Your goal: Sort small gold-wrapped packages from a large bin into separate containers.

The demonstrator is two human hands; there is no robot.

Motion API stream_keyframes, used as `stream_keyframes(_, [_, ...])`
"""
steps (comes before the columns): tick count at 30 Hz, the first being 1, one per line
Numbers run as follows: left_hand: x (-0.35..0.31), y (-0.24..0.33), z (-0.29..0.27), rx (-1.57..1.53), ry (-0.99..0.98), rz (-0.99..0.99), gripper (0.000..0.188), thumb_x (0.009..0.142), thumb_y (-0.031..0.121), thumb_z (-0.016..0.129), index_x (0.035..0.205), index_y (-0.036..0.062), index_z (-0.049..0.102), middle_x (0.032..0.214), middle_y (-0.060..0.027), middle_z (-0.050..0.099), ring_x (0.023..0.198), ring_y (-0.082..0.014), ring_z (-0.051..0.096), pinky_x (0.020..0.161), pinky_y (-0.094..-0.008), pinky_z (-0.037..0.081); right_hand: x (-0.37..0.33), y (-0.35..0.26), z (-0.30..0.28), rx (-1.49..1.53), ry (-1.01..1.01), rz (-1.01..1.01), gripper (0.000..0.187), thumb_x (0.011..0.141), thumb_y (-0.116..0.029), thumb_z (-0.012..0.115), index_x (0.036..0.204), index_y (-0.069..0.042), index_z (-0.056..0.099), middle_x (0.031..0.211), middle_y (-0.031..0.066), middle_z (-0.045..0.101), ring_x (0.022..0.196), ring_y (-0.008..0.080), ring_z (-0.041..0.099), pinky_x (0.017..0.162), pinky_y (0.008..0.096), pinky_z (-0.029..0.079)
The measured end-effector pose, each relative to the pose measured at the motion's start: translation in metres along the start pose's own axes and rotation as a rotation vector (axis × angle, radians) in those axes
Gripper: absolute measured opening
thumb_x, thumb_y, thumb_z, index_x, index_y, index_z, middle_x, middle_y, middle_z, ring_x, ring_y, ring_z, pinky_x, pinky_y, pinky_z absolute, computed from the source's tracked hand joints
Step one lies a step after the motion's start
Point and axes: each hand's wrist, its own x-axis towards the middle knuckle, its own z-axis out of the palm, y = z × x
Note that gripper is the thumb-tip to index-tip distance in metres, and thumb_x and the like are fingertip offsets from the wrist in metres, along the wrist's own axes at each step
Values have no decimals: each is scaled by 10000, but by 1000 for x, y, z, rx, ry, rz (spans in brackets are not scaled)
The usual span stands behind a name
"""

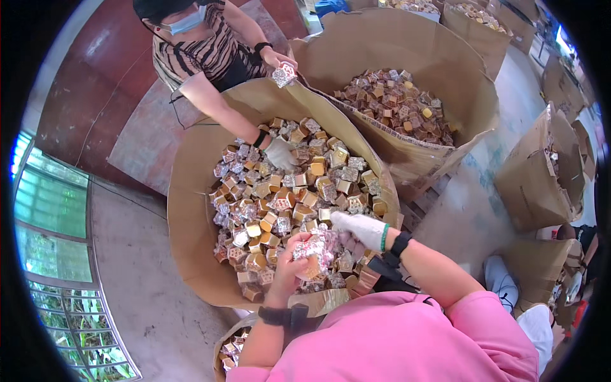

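My bare left hand [289, 267] is closed around a small glittery box [313, 249] with pink, white and gold faces, held low over the near part of a large cardboard bin [186, 235]. Close beside it on the right is my right hand [364, 230] in a white glove, its fingers stretched out to the left above the box's far side. Whether those fingers touch the box is hard to make out. Many similar small house-shaped boxes [273, 223], gold, brown and silvery, lie heaped in the bin below both hands.
Across the bin, a masked co-worker [197, 51] reaches a gloved hand [280, 154] into the heap and holds a patterned small box [284, 74] in the other. A second big bin [471, 108] stands behind on the right. More cartons [528, 172] line the right side; windows [60, 254] are at left.
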Motion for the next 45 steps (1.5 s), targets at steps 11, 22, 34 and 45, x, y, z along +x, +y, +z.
stream_keyframes(11, [7, 11, 13, 330, 7, 146, 529, 688, 184, 686, 1170, -2, 574, 1300, -90, 428, 1147, -176, 501, 977, -316, 414, -9, 13, 14, 413, -237, 173, 480, 954, -539, 445, 667, -154, 463, 466, -66, 330, 335, 82, 292, 351, 254, 257])
stream_keyframes(22, [38, -36, -3, -316, 454, -214, 438, 893, 436, 556, 1202, 127, 531, 1123, -104, 616, 1020, -290, 612, 802, -537, 525, 22, 15, -14, 805, -184, -278, 269, 948, -307, 540, 770, -107, 515, 623, -15, 429, 558, 131, 442, 641, 360, 463])
stream_keyframes(34, [156, 166, 94, 202, -228, 143, 718, 893, 429, 609, 1458, 129, 284, 1395, -78, 403, 1176, -214, 483, 843, -391, 512, 57, 92, -61, 410, -126, -256, 190, 857, -131, 547, 703, -59, 462, 688, 19, 430, 602, 133, 434, 570, 297, 392])
stream_keyframes(45, [97, -69, -134, 1340, 279, -392, 414, 761, 211, 666, 1106, -12, 611, 1080, -206, 638, 994, -361, 609, 869, -427, 480, 38, 64, -38, 592, -7, -88, 164, 879, -167, 570, 776, -58, 503, 713, 23, 475, 606, 137, 452, 584, 286, 403])
